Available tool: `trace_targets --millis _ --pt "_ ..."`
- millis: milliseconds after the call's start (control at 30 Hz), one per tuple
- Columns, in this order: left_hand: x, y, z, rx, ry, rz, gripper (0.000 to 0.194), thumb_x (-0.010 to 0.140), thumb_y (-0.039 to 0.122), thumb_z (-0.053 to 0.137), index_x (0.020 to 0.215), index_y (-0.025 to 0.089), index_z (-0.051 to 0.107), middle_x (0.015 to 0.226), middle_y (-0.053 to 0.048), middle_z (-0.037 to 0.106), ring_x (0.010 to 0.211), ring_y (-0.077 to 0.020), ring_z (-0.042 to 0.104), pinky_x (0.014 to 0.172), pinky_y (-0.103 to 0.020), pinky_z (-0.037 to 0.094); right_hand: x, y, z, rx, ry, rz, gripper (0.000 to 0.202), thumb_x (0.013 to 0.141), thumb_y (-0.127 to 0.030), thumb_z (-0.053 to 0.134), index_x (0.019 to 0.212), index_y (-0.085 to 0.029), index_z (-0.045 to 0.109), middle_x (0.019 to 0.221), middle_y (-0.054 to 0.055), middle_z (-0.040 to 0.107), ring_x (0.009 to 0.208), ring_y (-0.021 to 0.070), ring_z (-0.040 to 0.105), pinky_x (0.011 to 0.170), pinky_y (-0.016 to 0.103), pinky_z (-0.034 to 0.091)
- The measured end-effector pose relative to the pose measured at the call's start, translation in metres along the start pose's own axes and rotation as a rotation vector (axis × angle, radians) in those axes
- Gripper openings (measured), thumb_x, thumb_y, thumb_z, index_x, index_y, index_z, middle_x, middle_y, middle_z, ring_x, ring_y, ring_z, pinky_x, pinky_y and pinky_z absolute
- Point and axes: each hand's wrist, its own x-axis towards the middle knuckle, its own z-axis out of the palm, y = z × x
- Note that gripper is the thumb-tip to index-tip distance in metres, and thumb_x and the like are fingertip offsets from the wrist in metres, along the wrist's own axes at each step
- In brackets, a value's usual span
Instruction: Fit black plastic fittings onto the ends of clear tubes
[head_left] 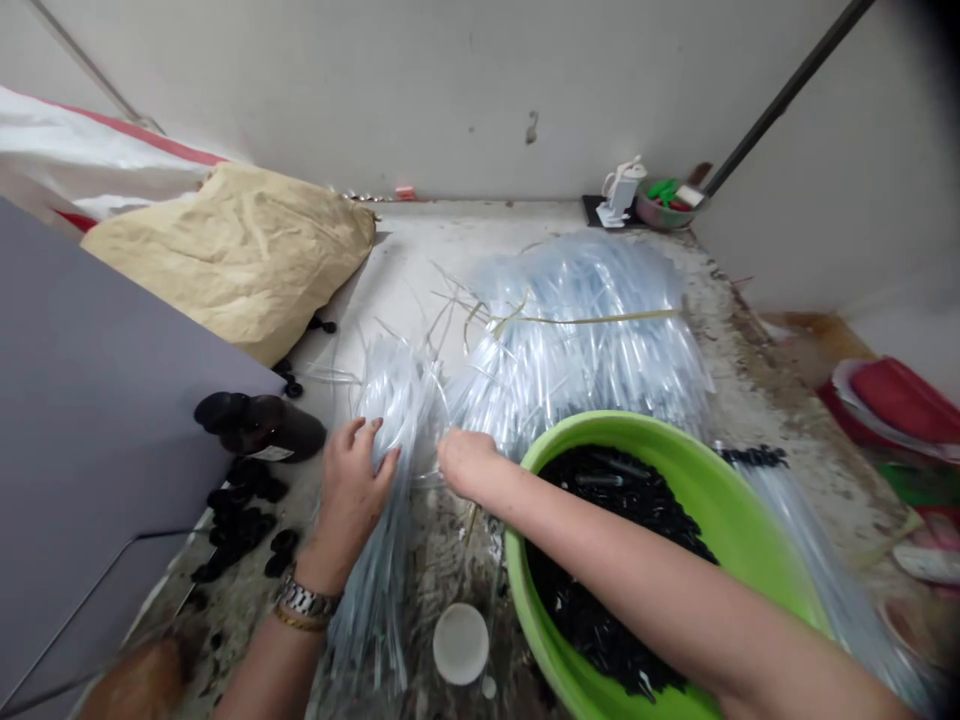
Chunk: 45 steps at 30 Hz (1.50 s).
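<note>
My left hand [356,480] rests on a loose bundle of clear plastic tubes [386,560], its fingers apart. A metal watch and a bracelet circle that wrist. Just right of the bundle, my right hand [466,462] is closed; whatever its fingers pinch is too small to make out. My right forearm reaches over a green basin [757,530] filled with small black parts [622,570]. Behind the basin lies a large bundle of clear tubes [585,360], bound with a yellowish tie.
Black round pieces [240,515] and a dark bottle [281,430] lie at left, below a tan sack [240,250]. A white cup [460,644] stands near the front. More tubes with black ends [802,540] lie right of the basin. A small bowl [664,212] sits at back right.
</note>
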Motion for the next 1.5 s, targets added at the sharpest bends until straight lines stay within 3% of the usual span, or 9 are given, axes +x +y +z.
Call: trace_targets --millis 133,367,533,667,767,967,1233,1333,1500 --pt "0.017 0.021 0.006 -0.248 -0.079 -0.004 0.03 0.083 0.037 0.052 0.103 0.018 0.064 0.114 -0.016 0.061 0.111 -0.034 0.056 0.098 -0.05 0.043 -0.005 0.003 -0.002 0.063 0.048 -0.011 0.022 0.083 -0.012 0.058 0.1 -0.008 0.072 0.103 0.02 0.072 0.1 0.03 0.069 0.078 0.037 0.055" --pt "0.028 0.056 0.02 -1.158 -0.341 -0.712 0.058 0.07 0.025 0.074 0.121 0.015 0.047 0.086 -0.008 0.069 0.072 -0.0203 0.067 0.063 -0.031 0.054 -0.052 0.005 -0.014 0.254 0.209 -0.196 0.03 0.092 -0.033 0.049 0.11 -0.021 0.069 0.114 0.008 0.071 0.107 0.0218 0.065 0.086 0.029 0.049" --pt "0.026 0.071 0.009 -1.459 -0.366 -0.807 0.043 0.068 0.002 0.067 0.108 0.012 0.053 0.068 -0.003 0.067 0.056 -0.0126 0.062 0.054 -0.022 0.051 -0.097 0.015 -0.033 0.444 0.194 -0.3 0.027 0.088 -0.028 0.056 0.109 -0.02 0.071 0.109 0.009 0.073 0.102 0.024 0.066 0.086 0.035 0.05" --pt "0.012 0.072 -0.014 -1.393 -0.351 -0.677 0.054 0.066 0.011 0.074 0.115 0.015 0.054 0.07 -0.001 0.065 0.052 -0.0118 0.058 0.04 -0.016 0.038 -0.107 0.077 -0.067 0.605 0.55 -0.068 0.025 0.088 -0.027 0.056 0.109 -0.021 0.07 0.111 0.008 0.072 0.1 0.021 0.066 0.088 0.037 0.05" --pt "-0.004 0.061 -0.027 -1.254 -0.318 -0.652 0.067 0.062 0.024 0.08 0.122 0.02 0.052 0.071 0.001 0.064 0.05 -0.0106 0.055 0.037 -0.014 0.032 -0.095 0.143 -0.1 0.426 0.837 0.151 0.023 0.085 -0.024 0.059 0.105 -0.021 0.069 0.108 0.007 0.072 0.099 0.0206 0.065 0.089 0.036 0.048" --pt "-0.038 0.026 -0.026 -1.021 -0.252 -0.758 0.07 0.057 0.045 0.082 0.117 0.018 0.059 0.071 0.001 0.063 0.051 -0.0104 0.051 0.038 -0.016 0.033 -0.063 0.229 -0.161 0.323 0.919 0.538 0.053 0.089 -0.045 0.05 0.127 -0.009 0.056 0.124 0.02 0.063 0.117 0.0309 0.057 0.097 0.043 0.041" --pt "-0.059 0.019 -0.014 -1.067 -0.268 -0.924 0.073 0.052 0.045 0.085 0.118 0.024 0.06 0.075 0.001 0.066 0.054 -0.0133 0.056 0.044 -0.02 0.042 0.022 0.204 -0.171 0.272 0.691 0.615 0.107 0.069 -0.083 0.047 0.152 -0.02 0.022 0.148 0.021 0.041 0.137 0.0384 0.035 0.105 0.053 0.032" --pt "-0.061 0.018 -0.011 -1.063 -0.273 -0.99 0.078 0.048 0.046 0.087 0.119 0.026 0.06 0.075 0.0 0.068 0.055 -0.0148 0.058 0.044 -0.021 0.044 0.044 0.195 -0.164 0.115 0.65 0.715 0.105 0.071 -0.077 0.052 0.153 -0.024 0.014 0.155 0.021 0.027 0.143 0.041 0.017 0.104 0.062 0.026" --pt "-0.063 0.012 -0.008 -1.044 -0.257 -1.021 0.083 0.043 0.049 0.087 0.118 0.026 0.062 0.074 0.0 0.068 0.053 -0.0153 0.057 0.042 -0.022 0.043 0.046 0.218 -0.172 -0.095 0.61 0.797 0.085 0.081 -0.051 0.056 0.152 -0.021 0.02 0.154 0.022 0.027 0.139 0.0405 0.026 0.104 0.06 0.028"
